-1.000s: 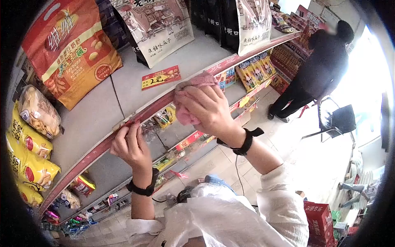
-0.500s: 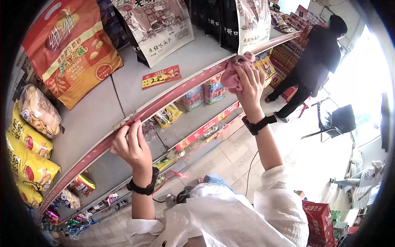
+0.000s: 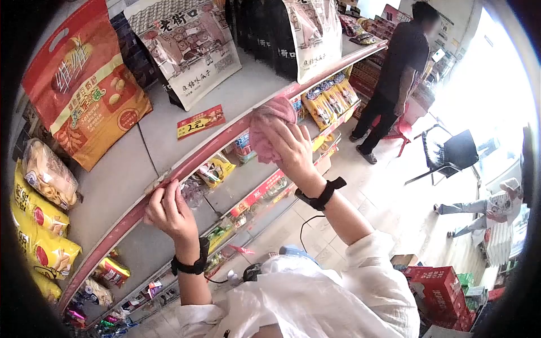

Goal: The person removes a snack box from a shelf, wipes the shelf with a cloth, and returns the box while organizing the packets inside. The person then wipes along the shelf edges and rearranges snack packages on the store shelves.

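Note:
My right hand [image 3: 290, 151] presses a pink cloth [image 3: 270, 127], bunched under its fingers, against the red edge strip [image 3: 197, 156] of the shelf. At the near part of the same strip, my left hand [image 3: 172, 213] has its fingertips closed on the edge. Its thumb is partly hidden. A red and yellow price card [image 3: 200, 121] marked 2元 lies on the grey shelf [image 3: 160, 132] between the hands. Behind it stand a white bag of melon seeds [image 3: 194, 62] and an orange soybean milk powder bag [image 3: 90, 96].
Yellow snack bags [image 3: 42, 225] stand at the left. Lower shelves hold more packets [image 3: 214, 170]. One person [image 3: 394, 73] stands beyond the shelf end, near a black chair [image 3: 453, 152]; another person [image 3: 504, 205] is at the far right. Red boxes [image 3: 434, 290] sit at lower right.
My right hand has slid the cloth along the strip toward my left hand. The left hand stays at the edge. The view has shifted, and the standing person has turned.

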A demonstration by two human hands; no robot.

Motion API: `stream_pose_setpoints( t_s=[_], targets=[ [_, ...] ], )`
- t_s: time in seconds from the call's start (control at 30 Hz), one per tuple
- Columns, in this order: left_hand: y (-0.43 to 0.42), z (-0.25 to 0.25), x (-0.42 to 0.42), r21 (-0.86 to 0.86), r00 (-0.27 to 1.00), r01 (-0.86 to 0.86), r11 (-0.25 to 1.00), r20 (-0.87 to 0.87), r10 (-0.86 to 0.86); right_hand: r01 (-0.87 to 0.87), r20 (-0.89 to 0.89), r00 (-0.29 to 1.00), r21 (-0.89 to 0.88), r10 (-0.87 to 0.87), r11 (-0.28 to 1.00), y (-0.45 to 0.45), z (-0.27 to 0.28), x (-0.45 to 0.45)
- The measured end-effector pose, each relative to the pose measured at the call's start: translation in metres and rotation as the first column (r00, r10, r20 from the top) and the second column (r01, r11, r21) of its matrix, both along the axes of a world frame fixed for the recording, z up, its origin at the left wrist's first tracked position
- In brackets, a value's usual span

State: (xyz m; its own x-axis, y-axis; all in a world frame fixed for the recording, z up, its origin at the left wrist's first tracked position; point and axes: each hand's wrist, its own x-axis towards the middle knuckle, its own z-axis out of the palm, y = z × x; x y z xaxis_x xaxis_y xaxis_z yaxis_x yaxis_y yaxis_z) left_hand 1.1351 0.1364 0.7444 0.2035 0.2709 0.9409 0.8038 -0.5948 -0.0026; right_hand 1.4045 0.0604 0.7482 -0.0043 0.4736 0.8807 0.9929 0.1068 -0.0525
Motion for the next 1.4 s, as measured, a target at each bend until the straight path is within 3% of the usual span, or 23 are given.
stream_pose_setpoints(
  t_s=[0.07, 0.23, 0.33, 0.47, 0.6, 0.63, 0.7, 0.73, 0.9, 1.03, 1.13, 1.23, 1.3, 1.4],
  targets=[
    [0.001, 0.001, 0.001, 0.021, 1.0, 0.011, 1.0, 0.011, -0.011, 0.097, 0.084, 0.992, 0.012, -0.097, 0.995, 0.0, 0.0, 0.014],
    [0.002, 0.003, 0.002, 0.071, 1.0, 0.008, 0.997, 0.009, -0.009, 0.229, 0.022, 0.973, 0.072, -0.231, 0.971, -0.004, 0.001, 0.065],
    [0.001, 0.004, 0.003, 0.068, 1.0, 0.003, 0.998, 0.006, -0.003, 0.325, 0.012, 0.945, 0.018, -0.326, 0.945, -0.007, -0.011, 0.095],
    [-0.001, 0.005, 0.002, 0.074, 1.0, -0.016, 0.997, -0.005, 0.016, 0.364, -0.105, 0.928, 0.05, -0.357, 0.93, -0.005, -0.003, 0.119],
    [-0.001, 0.004, 0.002, 0.063, 1.0, -0.003, 0.998, -0.006, 0.003, 0.427, -0.112, 0.9, 0.043, -0.42, 0.903, -0.004, 0.017, 0.141],
    [-0.001, 0.003, 0.002, 0.047, 1.0, 0.002, 0.999, -0.002, -0.002, 0.429, -0.114, 0.899, 0.042, -0.423, 0.902, -0.005, 0.02, 0.141],
    [-0.002, 0.003, 0.002, 0.036, 1.0, 0.004, 0.999, 0.003, -0.004, 0.348, -0.283, 0.898, -0.013, -0.337, 0.938, -0.006, 0.024, 0.142],
    [-0.002, 0.003, 0.003, 0.025, 1.0, 0.002, 1.0, 0.011, -0.003, 0.322, -0.251, 0.922, 0.067, -0.296, 0.944, -0.002, 0.021, 0.145],
    [0.001, 0.0, 0.002, 0.041, 1.0, 0.0, 0.999, 0.015, -0.001, 0.251, -0.211, 0.948, 0.039, -0.238, 0.967, -0.01, 0.015, 0.124],
    [0.002, 0.001, 0.003, 0.068, 1.0, -0.004, 0.998, 0.01, 0.003, 0.309, -0.207, 0.929, -0.017, -0.306, 0.951, -0.013, 0.015, 0.119],
    [0.002, 0.001, 0.002, 0.061, 1.0, 0.012, 0.998, 0.011, -0.013, 0.474, -0.09, 0.877, -0.003, -0.473, 0.88, -0.005, 0.014, 0.134],
    [0.001, 0.003, 0.002, 0.08, 1.0, -0.014, 0.997, -0.002, 0.014, 0.479, -0.225, 0.842, -0.105, -0.49, 0.871, -0.002, 0.022, 0.155],
    [0.0, 0.002, 0.002, 0.062, 1.0, -0.011, 0.998, 0.004, 0.011, 0.496, -0.178, 0.848, -0.06, -0.499, 0.866, 0.0, 0.026, 0.178],
    [-0.001, 0.004, 0.002, 0.033, 1.0, 0.001, 0.999, 0.013, -0.001, 0.493, -0.219, 0.83, -0.143, -0.513, 0.858, -0.004, 0.028, 0.192]
  ],
)
